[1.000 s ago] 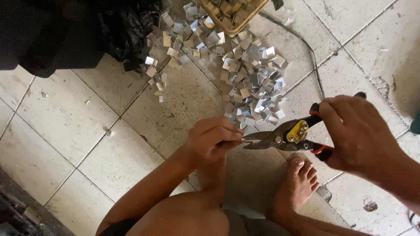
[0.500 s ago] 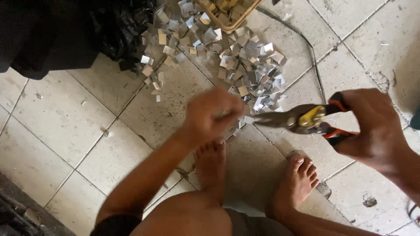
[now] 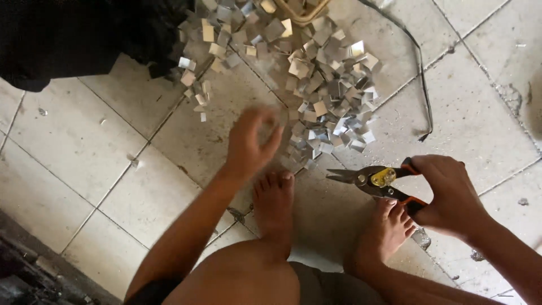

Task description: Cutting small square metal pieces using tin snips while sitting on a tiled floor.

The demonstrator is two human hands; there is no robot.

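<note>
Metal pieces [image 3: 322,85] beyond blurred left hand [image 3: 251,144]

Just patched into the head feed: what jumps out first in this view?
A big heap of small shiny metal squares spreads over the tiled floor at top centre. The right hand holds orange-handled tin snips at right, while the blurred left hand hangs open beside the heap, above two bare feet.

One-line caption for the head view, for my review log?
Right hand grips tin snips; open left hand hovers beside pile of metal squares.
</note>
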